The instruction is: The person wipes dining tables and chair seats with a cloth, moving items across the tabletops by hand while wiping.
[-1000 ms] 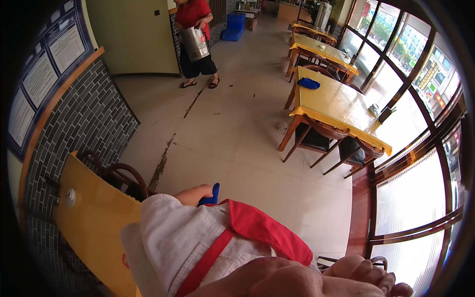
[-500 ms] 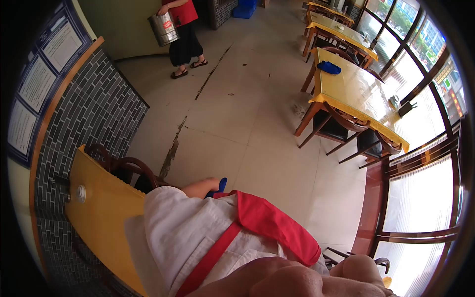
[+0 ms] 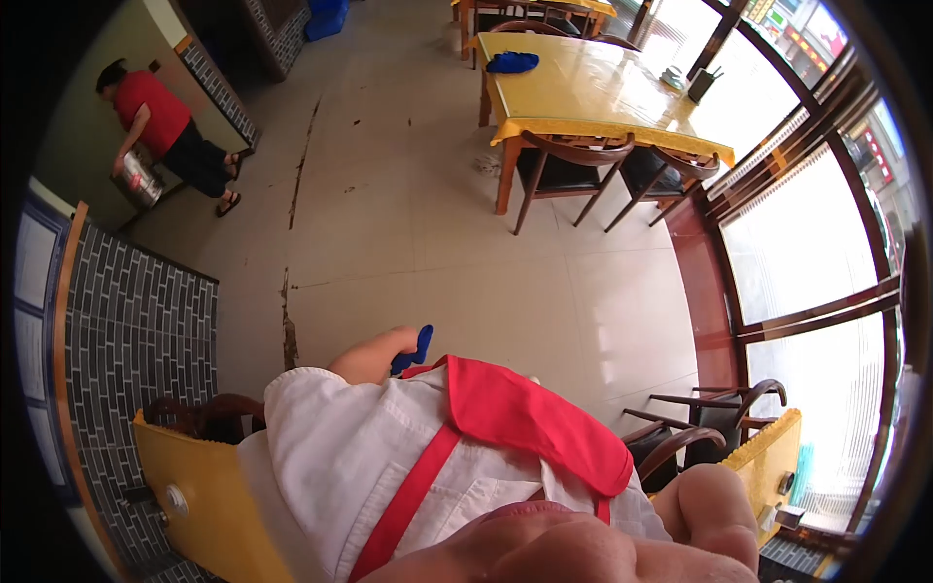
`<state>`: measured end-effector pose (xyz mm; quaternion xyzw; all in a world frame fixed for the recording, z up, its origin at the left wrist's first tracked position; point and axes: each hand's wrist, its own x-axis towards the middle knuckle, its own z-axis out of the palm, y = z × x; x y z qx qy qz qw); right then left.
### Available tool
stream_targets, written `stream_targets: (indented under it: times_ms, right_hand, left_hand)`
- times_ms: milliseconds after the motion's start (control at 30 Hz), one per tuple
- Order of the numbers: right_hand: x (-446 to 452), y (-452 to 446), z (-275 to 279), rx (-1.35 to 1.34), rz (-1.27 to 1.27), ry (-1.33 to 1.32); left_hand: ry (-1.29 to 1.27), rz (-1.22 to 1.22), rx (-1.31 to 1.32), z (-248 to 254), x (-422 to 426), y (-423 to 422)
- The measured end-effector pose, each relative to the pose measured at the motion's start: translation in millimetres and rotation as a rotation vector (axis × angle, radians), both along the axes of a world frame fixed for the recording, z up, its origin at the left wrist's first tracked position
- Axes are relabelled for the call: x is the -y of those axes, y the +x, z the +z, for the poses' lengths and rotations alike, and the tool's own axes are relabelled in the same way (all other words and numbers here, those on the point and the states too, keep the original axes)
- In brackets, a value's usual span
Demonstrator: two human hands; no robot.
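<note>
My left arm (image 3: 374, 356) comes out of a white short sleeve and reaches forward past my red apron (image 3: 525, 418). Bright blue material (image 3: 424, 343) shows at its end, on or in my left hand. Whether it is a glove or a cloth I cannot make out, and the fingers are hidden. On the other side, my right arm (image 3: 714, 505) is bent and bare, and its hand is out of sight. Nearest to my left is a yellow-topped table (image 3: 209, 486) with a small white round item (image 3: 176, 499) on it.
Another person (image 3: 160, 121) in a red top holds a shiny metal bucket (image 3: 142, 181) near the green wall. Ahead right stands a yellow table (image 3: 583, 92) with a blue cloth (image 3: 512, 63) and dark wooden chairs (image 3: 575, 165). Windows run along the right; a brick-patterned partition (image 3: 146, 311) stands left.
My view has turned and moved, so the tables shift up and left. The other person now stands further left, bent over with the bucket. More of a table and chairs shows at lower right.
</note>
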<state>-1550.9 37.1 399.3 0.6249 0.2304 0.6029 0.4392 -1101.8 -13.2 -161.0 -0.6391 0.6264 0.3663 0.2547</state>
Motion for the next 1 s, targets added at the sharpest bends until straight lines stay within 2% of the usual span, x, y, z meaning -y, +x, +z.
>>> stream_targets:
  times_ms: [133,200,233,333,367,400,467,533,567,600,667,700,733,800,867,900,1000]
  right_hand:
    - [43.1,-33.3,-55.2,0.152,0.133,-0.063]
    - [66.2,-46.8,-73.2,0.086,0.225,0.179]
    - [72.1,-67.8,-91.8,-0.054,0.123,0.57]
    - [106.3,-118.9,-159.9,-0.089,-0.035,1.692]
    - [118.2,-128.3,-196.6,-0.014,-0.007,2.077]
    - [127.4,-138.6,-245.5,0.11,-0.02,2.508]
    - [139.0,-163.3,-349.2,0.231,-0.069,2.82]
    - [128.1,-172.5,-380.8,0.695,0.556,3.071]
    - [127.4,-172.0,-387.1,0.983,0.811,3.015]
    - [130.1,-177.5,-388.4,1.153,1.04,2.855]
    - [136.0,-187.6,-386.4,1.439,1.448,2.455]
    - [139.6,-193.7,-408.8,1.341,1.568,2.192]
    - [149.0,-202.4,-448.1,1.135,1.625,1.976]
    - [162.1,-216.5,-428.4,1.293,1.63,1.838]
    - [171.2,-240.0,-408.7,1.294,1.818,1.64]
    - [174.0,-250.7,-403.3,1.289,1.907,1.539]
    - [191.5,-277.8,-409.7,1.389,1.753,1.593]
  left_hand:
    - [-0.114,-0.09,-0.045,8.3,85.6,-45.8]
    - [-0.206,-0.143,-0.11,30.2,132.1,-87.6]
    - [-0.242,-0.191,-0.139,45.2,157.4,-111.6]
    - [-0.319,-0.322,-0.214,99.9,217.3,-207.7]
    - [-0.346,-0.354,-0.244,113.7,230.0,-238.4]
    - [-0.377,-0.374,-0.392,123.5,241.1,-267.6]
    - [-0.392,-0.451,-0.523,161.7,250.7,-339.7]
    - [-0.349,-0.559,-0.62,202.7,247.4,-411.2]
    - [-0.331,-0.639,-0.624,223.7,240.8,-445.0]
    - [-0.311,-0.716,-0.626,235.8,232.8,-474.4]
    - [-0.325,-0.933,-0.793,235.1,219.1,-517.0]
    - [-0.387,-1.02,-0.806,236.8,209.8,-533.7]
    - [-0.453,-1.104,-0.821,237.4,204.5,-547.2]
    - [-0.465,-1.26,-0.875,230.2,212.7,-570.2]
    - [-0.512,-1.338,-0.958,221.6,226.4,-588.7]
    - [-0.473,-1.387,-0.918,220.3,234.5,-596.9]
    - [-0.528,-1.538,-0.931,216.6,255.8,-617.6]
